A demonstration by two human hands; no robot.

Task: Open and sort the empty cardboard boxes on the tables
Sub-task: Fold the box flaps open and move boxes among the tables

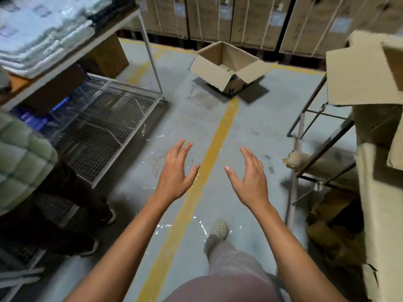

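An open cardboard box sits tilted on the grey floor ahead, its flaps spread outward and its inside empty. Both of my arms reach forward over the floor, well short of the box. My left hand has its fingers spread and holds nothing. My right hand faces it, palm inward, fingers straight and empty too. More cardboard boxes are stacked on the right, beside a metal frame table.
A table with folded packaged goods stands at the left over a wire-mesh shelf. Another person in a green jacket stands at the left. A yellow floor line runs to the box. Strapped cartons line the back.
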